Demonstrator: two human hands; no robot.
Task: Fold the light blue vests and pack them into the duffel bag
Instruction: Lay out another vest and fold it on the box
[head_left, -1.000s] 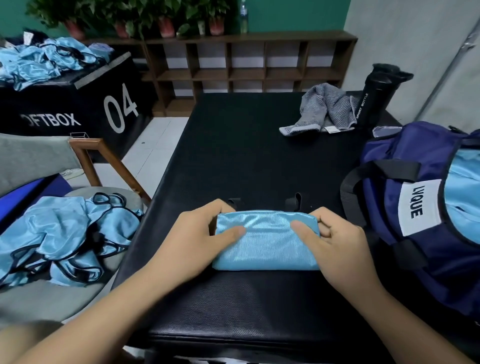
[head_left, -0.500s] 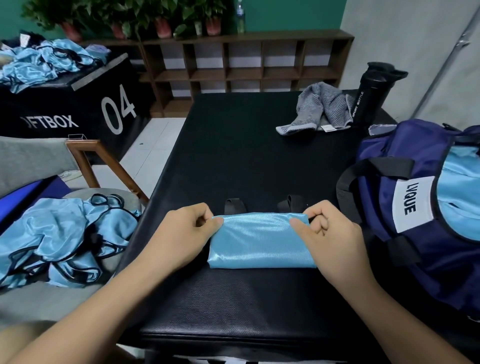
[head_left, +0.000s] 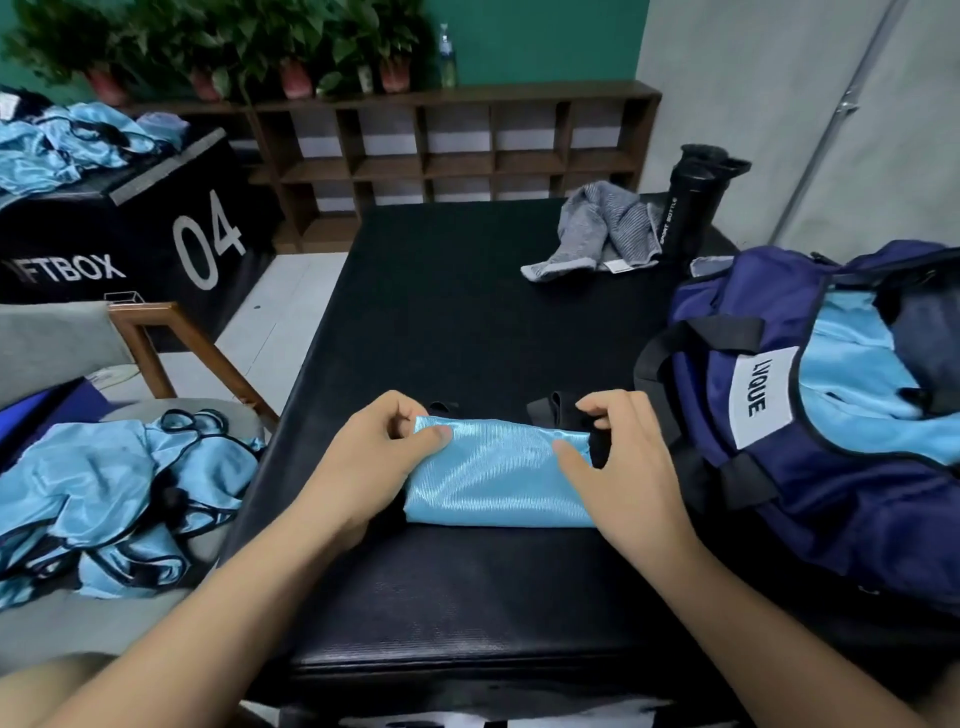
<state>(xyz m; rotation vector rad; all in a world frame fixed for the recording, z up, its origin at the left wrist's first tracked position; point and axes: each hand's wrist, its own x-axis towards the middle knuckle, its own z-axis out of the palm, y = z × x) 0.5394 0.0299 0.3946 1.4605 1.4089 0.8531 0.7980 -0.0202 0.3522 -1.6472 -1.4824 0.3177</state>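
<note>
Vest pile (head_left: 104, 493): unfolded light blue vests heaped on the grey chair (head_left: 52, 343), left of the table.
Left hand (head_left: 374, 462): thumb and curled fingers pinching the upper left corner of the folded vest (head_left: 498, 478).
Folded vest: a flat light blue bundle on the near part of the black table (head_left: 441, 312), with black straps poking out at its far edge.
Right hand (head_left: 618, 467): thumb pressed on the vest's right end, fingers curled, apparently round the black trim there.
Duffel bag (head_left: 831, 493): navy, open, just right of the vest, with light blue fabric inside.
</note>
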